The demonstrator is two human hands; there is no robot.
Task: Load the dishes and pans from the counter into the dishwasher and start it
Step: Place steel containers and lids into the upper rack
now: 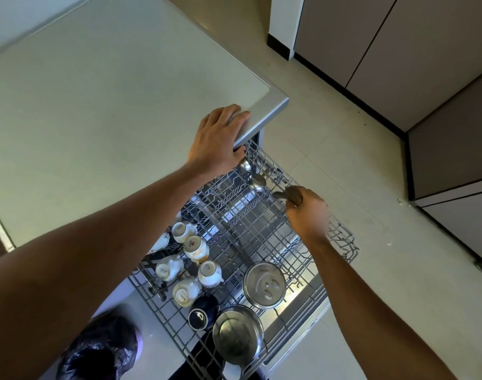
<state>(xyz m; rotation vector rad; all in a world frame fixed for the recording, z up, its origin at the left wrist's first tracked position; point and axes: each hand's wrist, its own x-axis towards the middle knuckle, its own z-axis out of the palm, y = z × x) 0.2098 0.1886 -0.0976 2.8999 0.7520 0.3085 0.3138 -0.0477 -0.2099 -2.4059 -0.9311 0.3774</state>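
The left hand (220, 138) grips the corner of the pale counter (97, 119); the right hand (307, 215) clasps a brown-handled metal utensil (290, 193) over the grey wire dishwasher rack (341, 239) holding white cups (196, 248) and steel pots (264, 285).

The countertop (97, 105) is smooth and matt, edged with brushed metal trim (264, 116). The dishwasher rack (341, 239) is grey coated wire. The pots (264, 285) are shiny steel, the white cups (196, 246) glossy ceramic, and the utensil (293, 194) at right has a brown wooden handle.
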